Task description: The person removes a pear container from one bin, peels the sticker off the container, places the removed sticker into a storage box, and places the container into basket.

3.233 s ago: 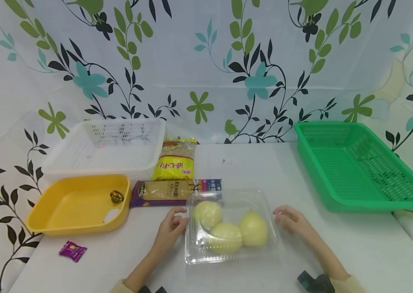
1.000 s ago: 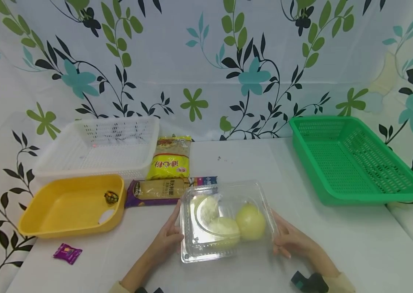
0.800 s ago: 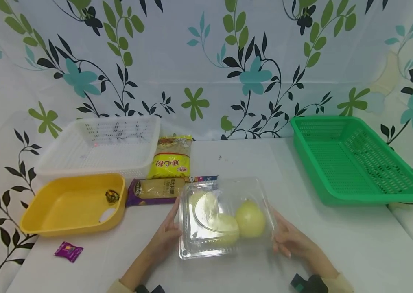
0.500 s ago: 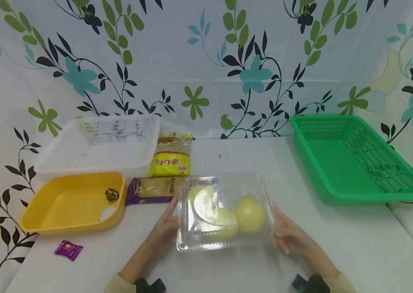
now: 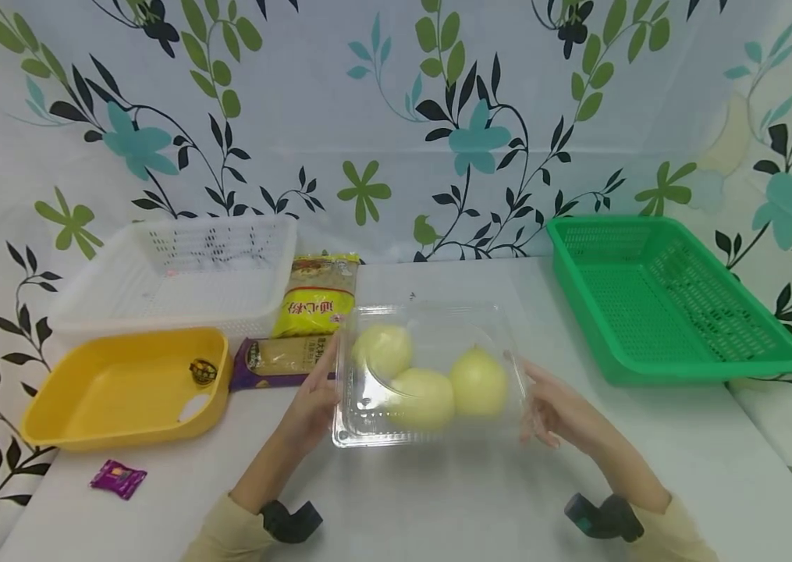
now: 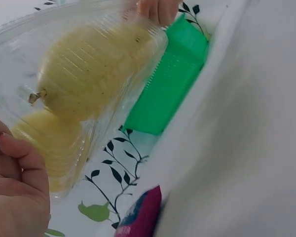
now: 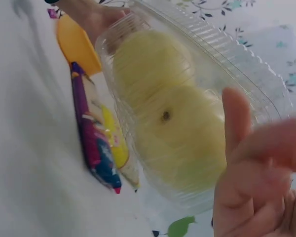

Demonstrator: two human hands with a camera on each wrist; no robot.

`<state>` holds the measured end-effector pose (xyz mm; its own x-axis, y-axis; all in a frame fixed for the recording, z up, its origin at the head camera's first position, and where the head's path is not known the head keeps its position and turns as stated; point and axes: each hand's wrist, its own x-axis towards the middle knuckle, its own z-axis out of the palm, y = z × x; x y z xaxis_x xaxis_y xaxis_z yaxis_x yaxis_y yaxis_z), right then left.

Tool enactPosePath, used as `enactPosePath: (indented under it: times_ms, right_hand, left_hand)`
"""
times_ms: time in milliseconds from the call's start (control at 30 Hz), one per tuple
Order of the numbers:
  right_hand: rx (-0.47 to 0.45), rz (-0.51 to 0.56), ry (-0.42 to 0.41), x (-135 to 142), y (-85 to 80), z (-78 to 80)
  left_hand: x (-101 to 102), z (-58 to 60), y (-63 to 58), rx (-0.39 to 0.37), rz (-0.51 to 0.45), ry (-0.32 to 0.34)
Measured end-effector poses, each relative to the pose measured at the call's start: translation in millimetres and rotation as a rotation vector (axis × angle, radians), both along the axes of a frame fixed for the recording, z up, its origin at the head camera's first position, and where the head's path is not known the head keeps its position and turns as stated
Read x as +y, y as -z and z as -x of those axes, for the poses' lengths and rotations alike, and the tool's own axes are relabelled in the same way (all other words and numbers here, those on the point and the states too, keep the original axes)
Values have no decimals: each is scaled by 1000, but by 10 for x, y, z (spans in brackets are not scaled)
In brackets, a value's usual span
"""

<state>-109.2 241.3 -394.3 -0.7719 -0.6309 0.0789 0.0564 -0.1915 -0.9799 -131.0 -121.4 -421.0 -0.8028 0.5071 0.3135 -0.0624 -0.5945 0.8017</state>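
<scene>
A clear plastic clamshell box point(image 5: 343, 434) with pale yellow pears point(image 5: 480, 382) inside is held between both hands in the head view. My left hand point(image 5: 313, 410) grips its left edge, thumb near the front of the side. At the right edge my right hand point(image 5: 553, 410) holds on, with its index finger point(image 7: 237, 116) pointing along the box wall in the right wrist view. Both wrist views look at the box from below, up off the table, with the pears resting against its ribbed bottom. The box covers the right end of a spaghetti packet point(image 5: 286, 357).
A yellow tray point(image 5: 115, 382) holding a small dark-and-gold item point(image 5: 203, 371) stands left, before a white basket point(image 5: 178, 300). A yellow macaroni bag point(image 5: 314, 300) lies beside them. A purple wrapped candy point(image 5: 118, 478) lies front left; a green basket point(image 5: 648, 312) stands right.
The hands have gone from beside the box to gripping its two sides. The box has risen off the table and moved away from the body, now overlapping more of the spaghetti packet.
</scene>
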Motion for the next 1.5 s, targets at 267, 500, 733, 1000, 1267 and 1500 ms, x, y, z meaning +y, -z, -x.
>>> enactPosePath:
  times_ms: [267, 500, 733, 1000, 1267, 1500]
  right_hand:
    - [56, 186, 5, 52, -95, 127]
    - [-57, 385, -248, 138, -52, 223]
    - [33, 480, -186, 178, -41, 216]
    - [181, 825, -333, 91, -49, 351]
    - [98, 586, -131, 417, -18, 235]
    - [-4, 157, 44, 664, -28, 36]
  left_hand:
    - [123, 96, -90, -38, -204, 80]
    - [217, 209, -152, -88, -290, 187]
    - [313, 217, -201, -158, -304, 202]
    - [486, 298, -430, -233, -173, 38]
    - [514, 321, -459, -113, 203, 82]
    - [582, 373, -393, -44, 241, 102]
